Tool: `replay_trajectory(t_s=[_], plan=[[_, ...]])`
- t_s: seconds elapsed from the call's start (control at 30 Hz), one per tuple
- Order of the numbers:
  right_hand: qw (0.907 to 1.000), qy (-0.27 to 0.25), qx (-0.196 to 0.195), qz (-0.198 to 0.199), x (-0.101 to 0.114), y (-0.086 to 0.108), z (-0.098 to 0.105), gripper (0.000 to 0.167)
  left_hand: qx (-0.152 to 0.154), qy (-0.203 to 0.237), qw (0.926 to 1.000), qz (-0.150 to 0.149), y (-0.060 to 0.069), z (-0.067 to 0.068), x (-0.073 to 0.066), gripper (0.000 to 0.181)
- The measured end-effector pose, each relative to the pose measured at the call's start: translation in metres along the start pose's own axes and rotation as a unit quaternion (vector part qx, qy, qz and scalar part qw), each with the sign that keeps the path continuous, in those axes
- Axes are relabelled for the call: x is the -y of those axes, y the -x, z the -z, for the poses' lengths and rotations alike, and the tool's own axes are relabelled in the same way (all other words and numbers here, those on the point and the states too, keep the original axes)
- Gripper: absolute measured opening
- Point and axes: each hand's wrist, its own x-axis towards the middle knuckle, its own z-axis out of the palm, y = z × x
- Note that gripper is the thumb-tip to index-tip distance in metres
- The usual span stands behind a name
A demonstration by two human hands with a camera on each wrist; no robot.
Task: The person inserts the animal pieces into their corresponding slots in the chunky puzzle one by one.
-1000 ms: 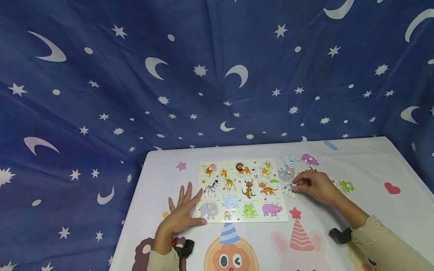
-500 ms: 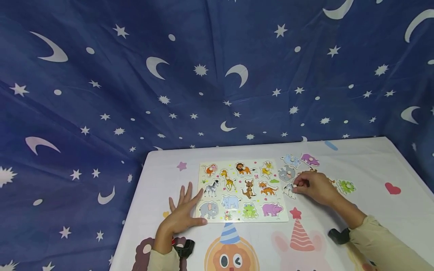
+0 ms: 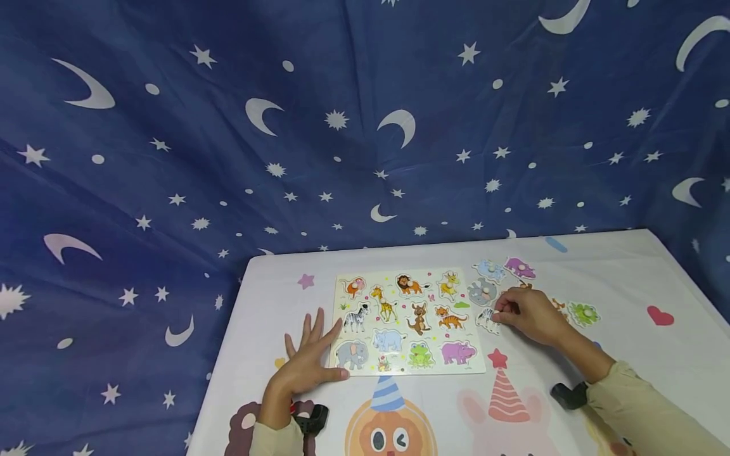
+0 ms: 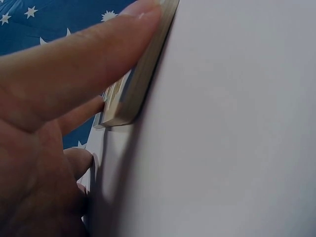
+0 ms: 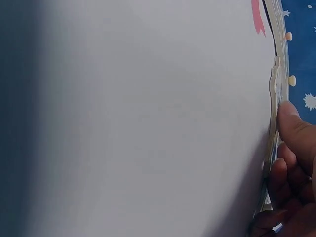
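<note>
A wooden peg puzzle board point(image 3: 430, 373) with animal pictures lies flat on the table. My left hand point(image 3: 307, 362) rests on its lower left corner, fingers spread and thumb along the front edge. The left wrist view shows that thumb point(image 4: 84, 64) on the board's edge. Right of the board, my right hand point(image 3: 533, 316) pinches the zebra puzzle piece point(image 3: 485, 322) with thumb and fingertips. The piece point(image 5: 272, 103) looks flat on or close to the table; its knob is hidden by the fingers. An elephant piece point(image 3: 481, 292) lies just behind it.
Light blue point(image 3: 489, 270) and purple hippo point(image 3: 521, 268) pieces lie at the back right. A frog piece point(image 3: 583, 314) lies right of my right hand, which partly covers other pieces. The tablecloth point(image 3: 616, 266) is printed with cartoons. A starry blue curtain point(image 3: 342, 158) hangs behind.
Almost nothing differs: my right hand stays at the zebra piece with only a tiny shift of its fingers. The left hand keeps its place on the board.
</note>
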Motion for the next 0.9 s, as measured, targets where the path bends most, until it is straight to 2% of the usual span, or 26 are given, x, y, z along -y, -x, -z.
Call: replay_trajectory(t_s=[0.13, 0.33, 0.47, 0.7, 0.9], plan=[[0.9999, -0.006, 0.004, 0.011, 0.000, -0.002, 0.002, 0.017, -0.001, 0.001, 1.0000, 0.000, 0.001, -0.001, 0.001, 0.110], [0.9987, -0.013, -0.020, 0.045, 0.005, -0.013, 0.008, 0.019, -0.005, -0.007, 1.0000, -0.003, 0.002, -0.002, 0.001, 0.108], [0.9981, -0.020, -0.013, 0.057, 0.011, -0.021, 0.009, 0.017, -0.002, -0.008, 1.0000, -0.002, 0.001, -0.001, 0.000, 0.109], [0.9976, -0.038, -0.001, 0.058, 0.036, -0.038, -0.003, 0.017, 0.000, -0.007, 1.0000, -0.002, 0.003, -0.001, 0.003, 0.109], [0.9938, -0.071, 0.019, 0.084, 0.068, -0.060, -0.020, 0.016, 0.006, -0.002, 1.0000, -0.004, 0.000, 0.000, 0.004, 0.109]])
